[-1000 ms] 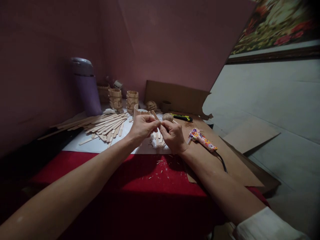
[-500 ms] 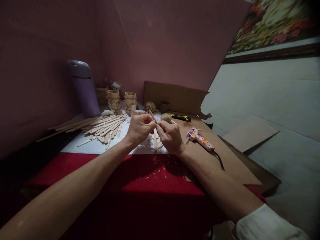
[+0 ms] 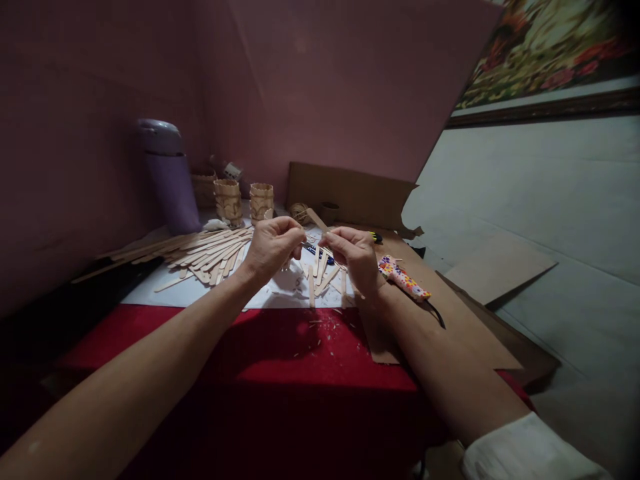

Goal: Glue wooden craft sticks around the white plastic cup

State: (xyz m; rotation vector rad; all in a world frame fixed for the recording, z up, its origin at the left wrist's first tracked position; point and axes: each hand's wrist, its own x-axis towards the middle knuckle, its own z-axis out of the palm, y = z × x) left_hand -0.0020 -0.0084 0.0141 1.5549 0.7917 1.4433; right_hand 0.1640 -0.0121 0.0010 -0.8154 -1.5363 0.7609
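My right hand (image 3: 353, 257) pinches a wooden craft stick (image 3: 317, 220), which slants up and to the left above the table. Just left of it, my left hand (image 3: 277, 243) is closed in a pinch; whatever is between its fingertips is too small to make out. The two hands are a short gap apart. Below them, several shorter stick pieces (image 3: 320, 270) lie on the white paper (image 3: 273, 293), beside a dark blue object partly hidden by my right hand. A fanned pile of craft sticks (image 3: 215, 250) spreads out to the left of my left hand.
Two stick-built cups (image 3: 228, 202) and a twine ball (image 3: 300, 213) stand at the back. A purple flask (image 3: 173, 187) is at the left. A patterned glue gun (image 3: 405, 279) lies on cardboard (image 3: 450, 333) at the right. Wood slivers litter the red cloth (image 3: 300, 360).
My hands have moved apart from being together, the right one going slightly right with the stick. The short pieces and blue object below now show more.
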